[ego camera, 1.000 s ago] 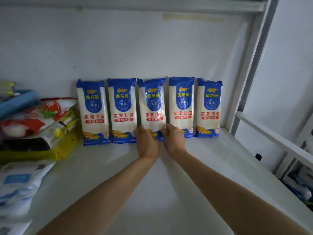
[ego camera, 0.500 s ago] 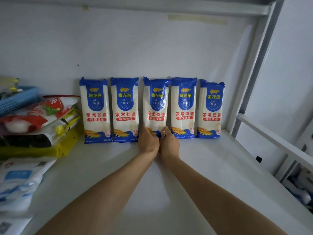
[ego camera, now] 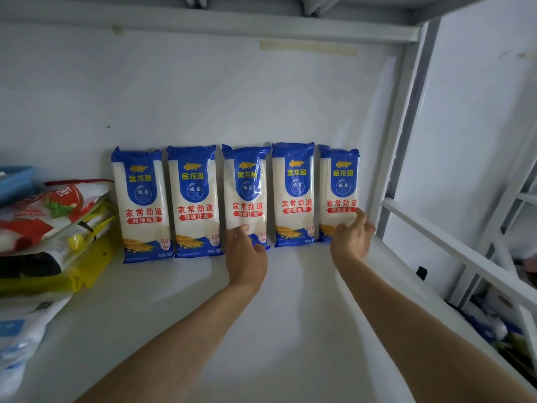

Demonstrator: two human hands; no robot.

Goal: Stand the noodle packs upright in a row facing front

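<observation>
Several blue-and-white noodle packs stand upright in a row against the back wall, labels facing me. The middle pack (ego camera: pixel 245 193) has my left hand (ego camera: pixel 245 254) resting on its lower front, fingers spread. The rightmost pack (ego camera: pixel 338 190) has my right hand (ego camera: pixel 351 238) at its lower right corner, fingers apart, touching or almost touching it. The leftmost pack (ego camera: pixel 142 202) and its neighbour (ego camera: pixel 194 199) stand untouched, as does the fourth pack (ego camera: pixel 293 193).
The white shelf board (ego camera: pixel 174 315) extends toward me. At the left lies a pile of bags: a red-and-white one (ego camera: pixel 49 210), a yellow one (ego camera: pixel 87 266), a blue-and-white one (ego camera: pixel 20 341). White upright posts (ego camera: pixel 389 158) and a rail (ego camera: pixel 453 251) bound the right side.
My right hand left the middle pack and moved right to the last pack. My left hand stays on the middle pack, which now stands squarer to the front.
</observation>
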